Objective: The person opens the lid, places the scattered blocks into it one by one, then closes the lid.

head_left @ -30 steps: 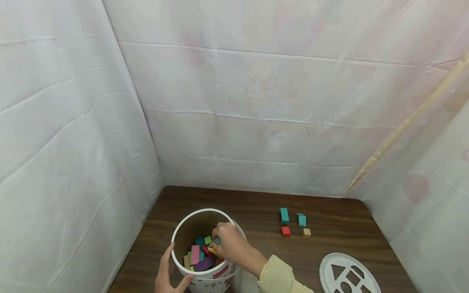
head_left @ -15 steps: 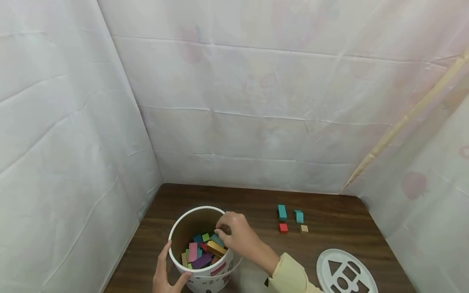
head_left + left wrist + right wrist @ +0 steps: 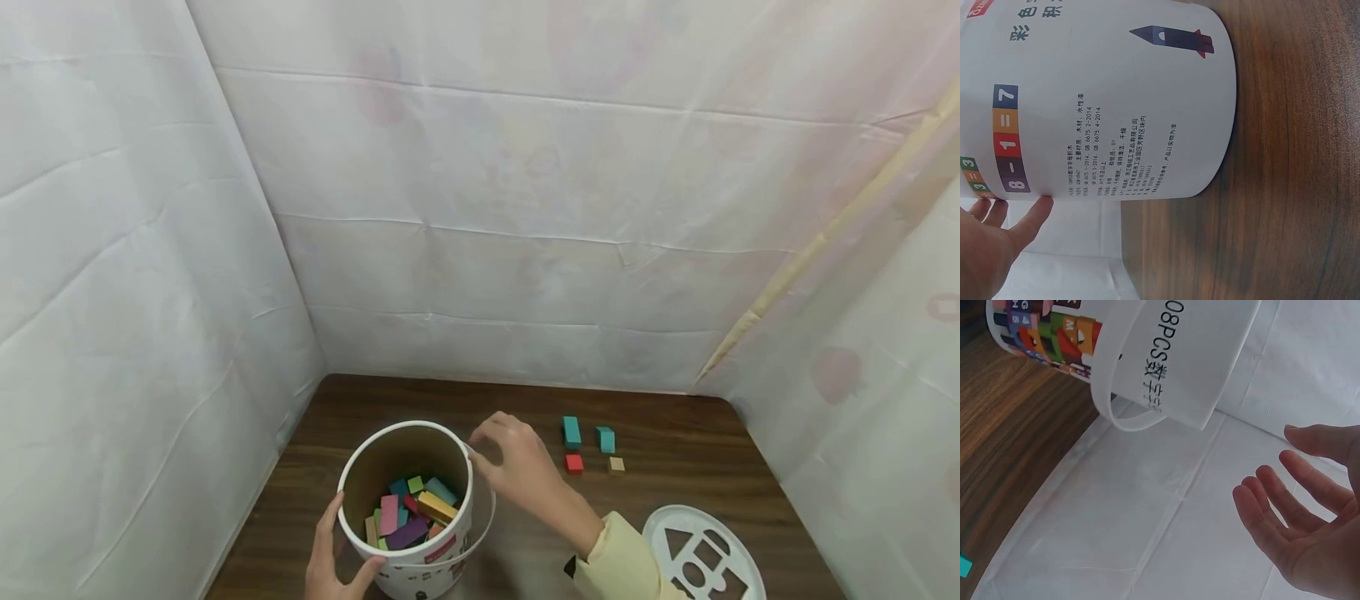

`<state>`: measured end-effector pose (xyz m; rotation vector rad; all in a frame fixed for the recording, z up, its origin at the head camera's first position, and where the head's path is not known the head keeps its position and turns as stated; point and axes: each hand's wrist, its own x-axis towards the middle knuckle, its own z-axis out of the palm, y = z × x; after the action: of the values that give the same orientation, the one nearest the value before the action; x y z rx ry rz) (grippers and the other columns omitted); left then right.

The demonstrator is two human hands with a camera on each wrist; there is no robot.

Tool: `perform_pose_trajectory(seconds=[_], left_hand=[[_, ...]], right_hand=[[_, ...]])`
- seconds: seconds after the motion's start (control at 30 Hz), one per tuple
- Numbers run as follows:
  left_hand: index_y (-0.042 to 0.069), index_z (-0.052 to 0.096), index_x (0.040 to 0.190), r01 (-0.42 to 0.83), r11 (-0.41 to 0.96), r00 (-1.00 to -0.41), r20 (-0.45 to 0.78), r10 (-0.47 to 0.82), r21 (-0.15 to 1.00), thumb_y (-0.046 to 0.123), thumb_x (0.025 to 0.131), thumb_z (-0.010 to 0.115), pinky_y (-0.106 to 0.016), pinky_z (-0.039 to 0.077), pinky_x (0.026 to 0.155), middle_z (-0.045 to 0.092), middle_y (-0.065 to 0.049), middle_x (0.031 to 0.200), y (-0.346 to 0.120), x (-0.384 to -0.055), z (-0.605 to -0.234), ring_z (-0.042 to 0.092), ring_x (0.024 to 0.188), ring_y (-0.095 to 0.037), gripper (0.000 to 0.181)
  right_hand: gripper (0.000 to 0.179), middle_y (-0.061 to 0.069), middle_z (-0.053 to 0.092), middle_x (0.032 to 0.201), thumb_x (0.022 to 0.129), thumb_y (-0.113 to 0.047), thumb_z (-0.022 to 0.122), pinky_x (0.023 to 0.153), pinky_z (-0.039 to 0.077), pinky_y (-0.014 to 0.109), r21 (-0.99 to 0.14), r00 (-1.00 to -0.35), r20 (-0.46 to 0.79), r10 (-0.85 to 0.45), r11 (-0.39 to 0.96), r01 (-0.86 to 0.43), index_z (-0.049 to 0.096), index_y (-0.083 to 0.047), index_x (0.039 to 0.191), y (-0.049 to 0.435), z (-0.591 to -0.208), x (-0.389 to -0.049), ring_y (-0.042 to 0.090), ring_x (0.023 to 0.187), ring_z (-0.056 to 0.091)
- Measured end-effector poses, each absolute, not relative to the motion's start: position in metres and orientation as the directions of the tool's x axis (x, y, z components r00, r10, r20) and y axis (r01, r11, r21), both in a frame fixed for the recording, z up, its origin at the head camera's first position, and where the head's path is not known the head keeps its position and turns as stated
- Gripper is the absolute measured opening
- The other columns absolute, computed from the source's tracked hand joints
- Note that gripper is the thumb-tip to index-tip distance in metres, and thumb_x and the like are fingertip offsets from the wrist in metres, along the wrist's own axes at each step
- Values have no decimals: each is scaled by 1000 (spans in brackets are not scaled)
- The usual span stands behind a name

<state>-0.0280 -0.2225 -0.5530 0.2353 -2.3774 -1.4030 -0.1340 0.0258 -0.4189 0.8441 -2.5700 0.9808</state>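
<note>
A white printed bucket (image 3: pixel 411 575) of coloured wooden blocks stands on the table, its mouth facing up. Inside lie a yellow block (image 3: pixel 437 507), a purple block (image 3: pixel 407 533), a pink block (image 3: pixel 388 515) and several others. My left hand (image 3: pixel 330 558) rests against the bucket's left side, thumb near the front rim; in the left wrist view, the extended fingers of the left hand (image 3: pixel 991 244) touch its wall. Just outside the right rim is my right hand (image 3: pixel 521 462). The right wrist view shows the right hand (image 3: pixel 1310 519) with loosely bent, parted fingers and nothing in them.
Right of the bucket sit two teal blocks (image 3: pixel 572 432), a red block (image 3: pixel 573 463) and a tan block (image 3: pixel 617 465). A white lid with shaped holes (image 3: pixel 693 518) lies at the front right. The bucket's handle (image 3: pixel 1104 381) hangs down. White sheets surround the table.
My right hand has come out of the bucket and moved right past the rim, uncovering the yellow and blue-grey blocks. The left hand stays against the bucket.
</note>
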Motion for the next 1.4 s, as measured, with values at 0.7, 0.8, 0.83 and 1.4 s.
perform_pose_trajectory(seconds=[0.7,0.8,0.83,1.4], left_hand=[[23,23,150,69,525,-905,275,-325,848,16,74,82,-65,52,84,33,-17,143,-223,-28,-557,39,124,-43,97],[23,24,150,71,524,-902,279,-329,848,15,73,82,-64,52,83,34,-17,143,-223,-28,-557,39,123,-42,97],[23,24,150,70,524,-903,277,-328,849,15,73,82,-64,52,84,34,-17,143,-223,-28,-558,39,123,-42,97],[24,23,150,52,500,-913,244,-328,864,14,73,82,-65,49,89,32,-14,146,-223,-27,-554,38,126,-39,97]], right_hand=[[20,-2,62,95,74,-15,81,65,57,31,-517,-854,406,-326,689,-508,68,-16,89,64,-446,-147,19,83,60],[20,-1,63,94,74,-17,81,66,57,30,-519,-869,384,-313,704,-484,68,-16,89,69,-452,-148,18,84,60],[20,-1,63,94,74,-17,81,66,57,30,-519,-874,376,-309,711,-475,68,-15,89,71,-454,-148,17,84,60],[23,3,63,92,72,-15,83,64,55,34,-547,-901,359,-244,727,-415,67,-15,89,99,-490,-162,22,82,60]])
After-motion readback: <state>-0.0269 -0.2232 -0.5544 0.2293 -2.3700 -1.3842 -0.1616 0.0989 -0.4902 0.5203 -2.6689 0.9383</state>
